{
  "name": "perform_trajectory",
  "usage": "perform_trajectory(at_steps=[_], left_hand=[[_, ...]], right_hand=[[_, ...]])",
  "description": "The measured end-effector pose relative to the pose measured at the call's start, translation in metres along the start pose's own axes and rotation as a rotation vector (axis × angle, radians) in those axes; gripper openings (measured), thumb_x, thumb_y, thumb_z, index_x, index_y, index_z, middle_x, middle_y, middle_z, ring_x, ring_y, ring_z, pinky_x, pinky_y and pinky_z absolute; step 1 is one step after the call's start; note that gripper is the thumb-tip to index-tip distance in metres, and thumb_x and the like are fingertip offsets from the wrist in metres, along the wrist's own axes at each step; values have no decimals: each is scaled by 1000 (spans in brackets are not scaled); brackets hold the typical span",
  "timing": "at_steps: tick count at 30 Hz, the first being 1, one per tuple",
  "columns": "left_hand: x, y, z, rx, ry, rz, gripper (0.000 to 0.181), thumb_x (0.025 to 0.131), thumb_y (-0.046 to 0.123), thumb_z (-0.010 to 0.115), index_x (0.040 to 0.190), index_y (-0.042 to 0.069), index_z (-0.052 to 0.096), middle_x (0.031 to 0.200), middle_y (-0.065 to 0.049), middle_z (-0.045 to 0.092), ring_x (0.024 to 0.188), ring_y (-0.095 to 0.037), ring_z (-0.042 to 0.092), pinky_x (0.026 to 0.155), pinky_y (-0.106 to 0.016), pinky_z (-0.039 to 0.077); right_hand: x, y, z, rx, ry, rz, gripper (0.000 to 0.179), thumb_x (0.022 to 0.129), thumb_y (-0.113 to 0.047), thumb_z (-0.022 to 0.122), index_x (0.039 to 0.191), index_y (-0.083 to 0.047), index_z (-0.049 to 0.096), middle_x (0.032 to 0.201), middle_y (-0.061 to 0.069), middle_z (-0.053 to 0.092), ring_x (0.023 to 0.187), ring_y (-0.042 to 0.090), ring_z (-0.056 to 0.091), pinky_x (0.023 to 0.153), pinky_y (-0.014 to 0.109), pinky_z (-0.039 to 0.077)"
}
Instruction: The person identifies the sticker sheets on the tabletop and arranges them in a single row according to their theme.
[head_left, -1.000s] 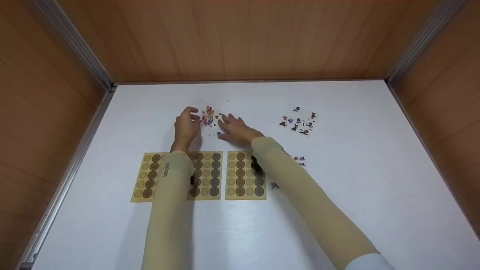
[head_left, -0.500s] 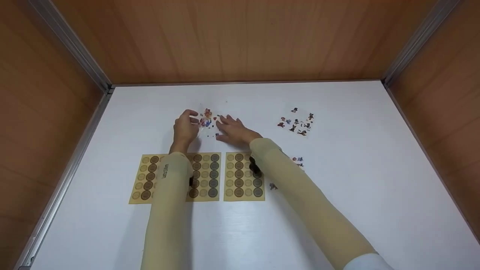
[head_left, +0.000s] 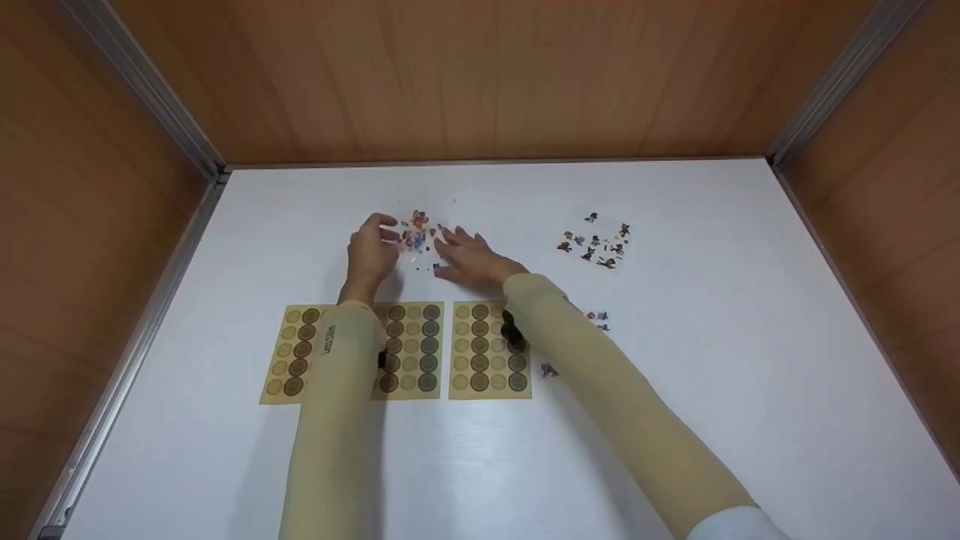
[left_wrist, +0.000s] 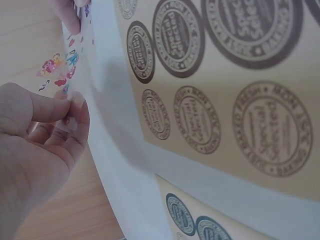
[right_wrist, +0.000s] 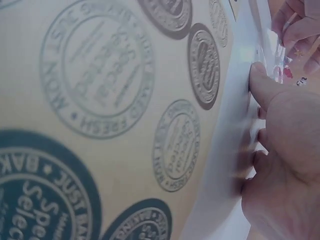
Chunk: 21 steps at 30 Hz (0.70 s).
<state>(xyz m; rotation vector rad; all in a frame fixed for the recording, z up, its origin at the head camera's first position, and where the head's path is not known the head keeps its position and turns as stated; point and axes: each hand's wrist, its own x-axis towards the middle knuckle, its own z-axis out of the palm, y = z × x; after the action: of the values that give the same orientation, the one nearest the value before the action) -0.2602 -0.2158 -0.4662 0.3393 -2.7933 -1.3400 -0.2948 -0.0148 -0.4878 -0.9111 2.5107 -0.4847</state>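
A clear sheet of small colourful cartoon stickers (head_left: 415,238) lies toward the back of the white table, between both hands. At its left edge is my left hand (head_left: 371,253). In the left wrist view, the thumb and fingers of this left hand (left_wrist: 47,127) pinch a transparent piece of film that curls up at the edge of the sticker sheet (left_wrist: 60,70). My right hand (head_left: 476,260) rests palm down with spread fingers on the sheet's right side. In the right wrist view, the right hand (right_wrist: 287,135) has its thumb extended; its other fingertips are mostly hidden.
Brown sheets of round labels (head_left: 411,339) lie nearer, partly under the forearms; another such sheet (head_left: 490,391) is on their right. A second clear sticker sheet (head_left: 596,244) lies at the back right. More small stickers (head_left: 549,370) show beside the right sleeve. Wooden panels (head_left: 480,82) enclose the table.
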Motion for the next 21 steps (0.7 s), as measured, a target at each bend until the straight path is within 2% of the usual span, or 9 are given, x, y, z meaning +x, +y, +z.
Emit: perform_trajectory(at_steps=[7, 12, 16, 21], left_hand=[[1, 12, 0, -26, -14, 55, 47, 91, -13, 50, 134, 3, 56, 124, -20, 66, 110, -33, 65, 94, -45, 53], [0, 16, 0, -54, -31, 41, 45, 93, -13, 50, 135, 2, 55, 126, -21, 65, 111, -32, 64, 94, -43, 53], [-2, 22, 0, -117, -43, 40, 46, 93, -13, 52, 136, 3, 54, 126, -18, 65, 112, -29, 64, 94, -39, 55], [-7, 35, 4, -282, -43, 66, 48, 92, -16, 52, 136, 3, 53, 122, -16, 64, 112, -30, 65, 88, -34, 58]], right_hand=[[-3, 4, -2, 20, 17, -10, 70, 107, -48, 44, 163, -15, 18, 170, 6, 1, 155, 27, -5, 124, 45, -4], [-5, 8, 2, 53, 29, 5, 71, 106, -50, 43, 164, -20, 15, 170, 3, -4, 155, 22, -7, 124, 40, -6], [-14, 13, -1, 149, 71, 5, 73, 106, -45, 48, 164, -21, 12, 170, 4, -10, 155, 24, -7, 125, 42, -1], [-23, 26, -18, 317, 193, 38, 80, 103, -44, 57, 165, -22, 11, 169, 10, -12, 155, 32, 2, 124, 45, 15]])
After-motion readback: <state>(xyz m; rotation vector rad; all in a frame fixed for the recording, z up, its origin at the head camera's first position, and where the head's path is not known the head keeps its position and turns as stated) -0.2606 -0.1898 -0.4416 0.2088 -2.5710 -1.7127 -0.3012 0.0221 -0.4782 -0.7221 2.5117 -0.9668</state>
